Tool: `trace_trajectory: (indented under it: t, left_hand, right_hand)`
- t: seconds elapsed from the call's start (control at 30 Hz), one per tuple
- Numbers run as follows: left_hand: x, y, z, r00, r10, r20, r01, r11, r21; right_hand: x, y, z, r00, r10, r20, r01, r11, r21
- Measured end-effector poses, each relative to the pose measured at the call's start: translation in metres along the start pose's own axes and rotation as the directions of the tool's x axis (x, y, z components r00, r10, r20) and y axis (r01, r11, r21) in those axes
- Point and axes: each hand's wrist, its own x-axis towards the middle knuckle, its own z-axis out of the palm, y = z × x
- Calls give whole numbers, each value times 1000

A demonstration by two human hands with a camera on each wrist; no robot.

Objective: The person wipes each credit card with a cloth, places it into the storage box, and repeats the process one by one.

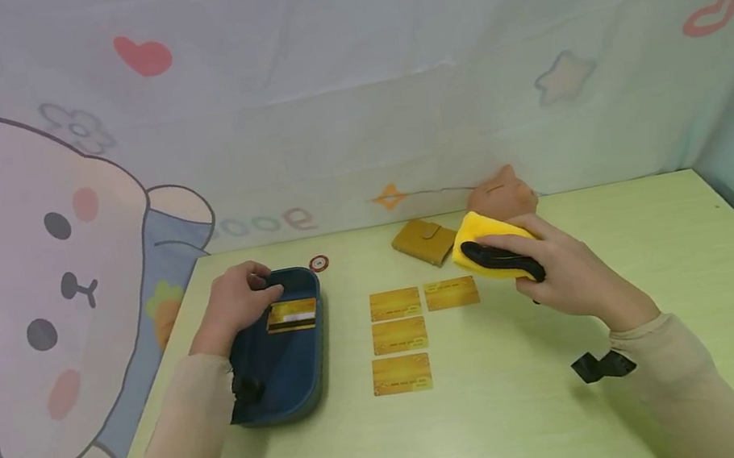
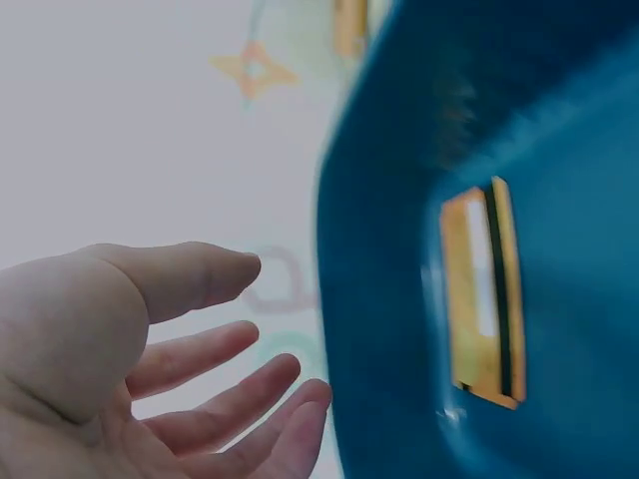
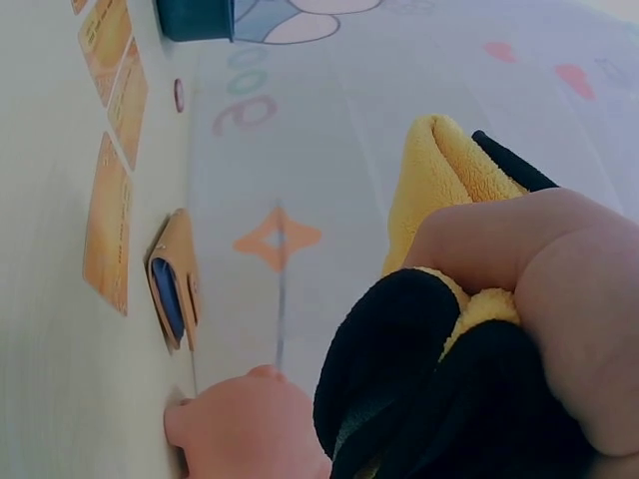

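My right hand (image 1: pixel 555 273) grips a soft yellow-and-black folded cloth item (image 1: pixel 475 238) above the table; its exact kind is unclear. Fuzzy yellow fabric with black parts shows around the thumb in the right wrist view. At the far left end of a dark blue tray (image 1: pixel 288 407), my left hand (image 1: pixel 233 306) hovers with thumb and fingers apart, nothing between them in the left wrist view (image 2: pixel 200 369). Inside the tray, a gold card (image 2: pixel 479 294) lies with its black stripe showing. Several gold cards (image 1: pixel 402 374) lie face up on the table between the hands.
A mustard wallet (image 1: pixel 424 242) lies near the table's back edge, beside a pink pig figure (image 1: pixel 501 193). A small red-and-white round chip (image 1: pixel 319 263) sits just right of the tray. A printed curtain (image 1: pixel 345 102) hangs behind the table.
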Motion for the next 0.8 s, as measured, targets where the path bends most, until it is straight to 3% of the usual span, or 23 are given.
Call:
trace_trajectory:
  t: [0.3,0.57,0.8]
  left_hand:
    - [-17,49,1,988,139,-72,-145,986,-83]
    - [-37,99,11,964,261,-49,-265,957,-116]
    - [-44,124,25,943,334,-10,-332,933,-140]
  right_hand:
    - [-3,3,1,1000,6,-2,-6,1000,0]
    - [-2,4,-1,1000,-4,-15,4,1000,4]
    - [0,2,-4,1000,24,-9,-24,1000,7]
